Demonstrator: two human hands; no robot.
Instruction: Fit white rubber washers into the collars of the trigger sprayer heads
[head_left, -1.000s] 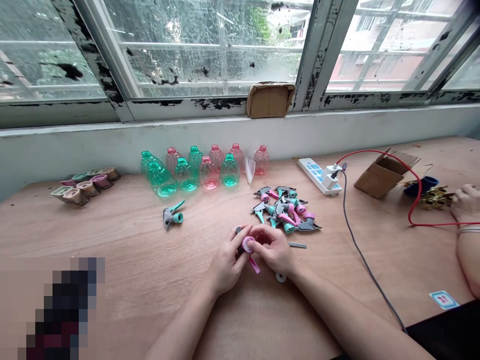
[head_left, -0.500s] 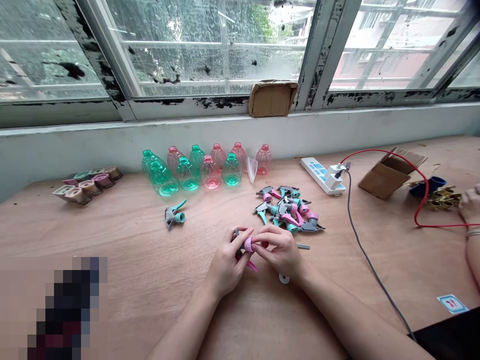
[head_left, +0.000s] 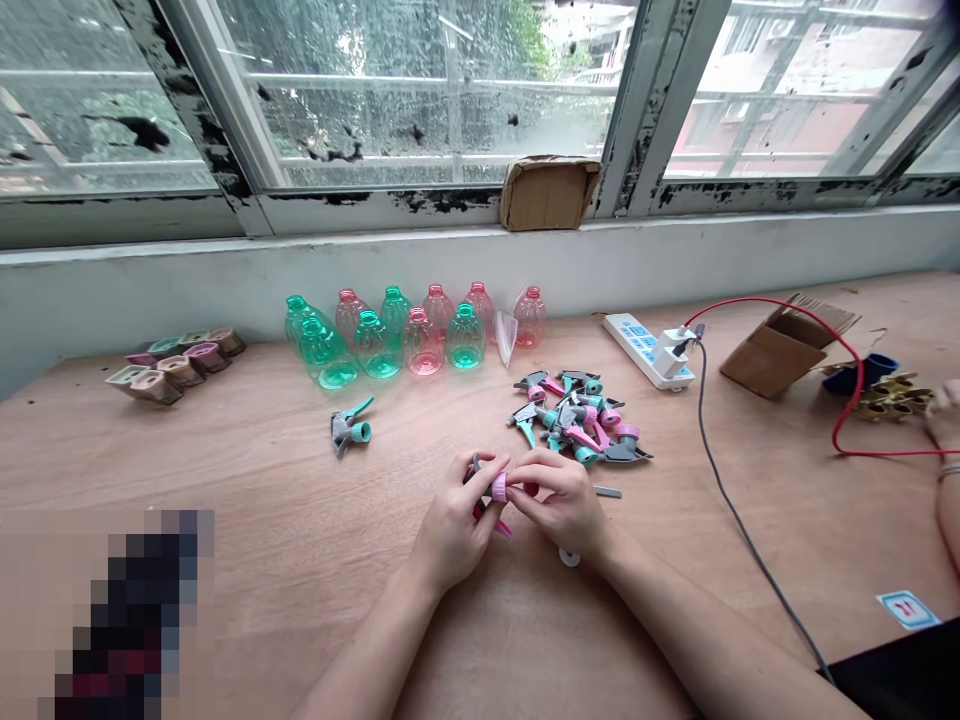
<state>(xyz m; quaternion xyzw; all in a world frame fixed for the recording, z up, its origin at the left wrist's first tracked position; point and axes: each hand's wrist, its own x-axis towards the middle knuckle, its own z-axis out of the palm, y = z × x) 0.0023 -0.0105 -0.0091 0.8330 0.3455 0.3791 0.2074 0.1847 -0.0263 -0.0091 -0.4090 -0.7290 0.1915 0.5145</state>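
Note:
My left hand [head_left: 459, 520] is closed round a grey and pink trigger spray head [head_left: 500, 487], its pink collar facing right. The fingertips of my right hand [head_left: 559, 500] pinch together at the collar's opening. Whatever small piece they may hold there is hidden by the fingers. A white disc [head_left: 569, 557] lies partly under my right wrist, and a short grey strip [head_left: 607, 492] lies just beyond that hand. Farther back is a pile of trigger spray heads [head_left: 577, 420] in grey, pink and teal. Another spray head [head_left: 350, 428], grey and teal, lies alone to the left.
Green bottles [head_left: 379, 350] and pink bottles [head_left: 424, 350] stand along the wall. A power strip [head_left: 637, 345] with a red cable [head_left: 847, 350] and grey cable [head_left: 709, 440] sits right. Beyond are a cardboard box [head_left: 769, 350] and another person's hand [head_left: 943, 415]. Small containers [head_left: 176, 375] sit far left.
Both hands stay at the spray head's collar, with barely any finger movement visible. The whole view has shifted very slightly.

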